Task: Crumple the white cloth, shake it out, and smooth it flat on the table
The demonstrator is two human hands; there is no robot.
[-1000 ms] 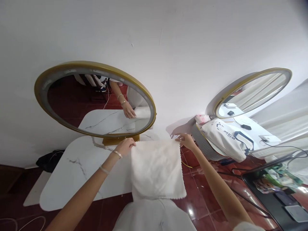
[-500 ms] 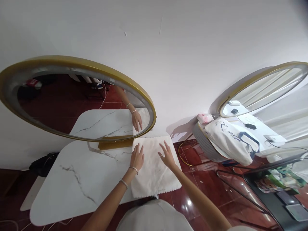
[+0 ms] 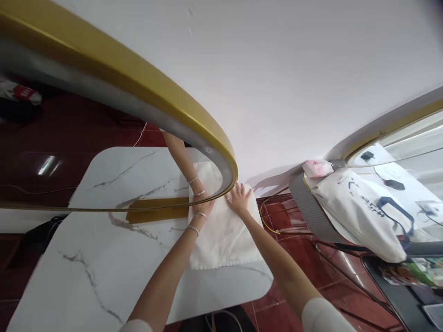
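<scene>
A white cloth with a scalloped edge lies spread on the right end of the white marble-patterned table. My right hand rests palm down near the cloth's far right corner, its fingers spread and a ring on one of them. Near the far left part of the cloth is my left hand, with two bracelets at the wrist. The lower rim of a large gold-framed mirror hides its fingers. The mirror reflects that arm and part of the cloth. A gold base stands on the table beside the cloth.
To the right, a second table with a ribbed side carries a white cloth bag and a pink-and-white packet. Another gold-framed mirror rises behind it. A black chair holds a green packet.
My view has moved closer to the mirror. The cloth has shifted away from me, baring the table's near right corner. Both hands have reached farther forward; the left one's fingers are now hidden.
</scene>
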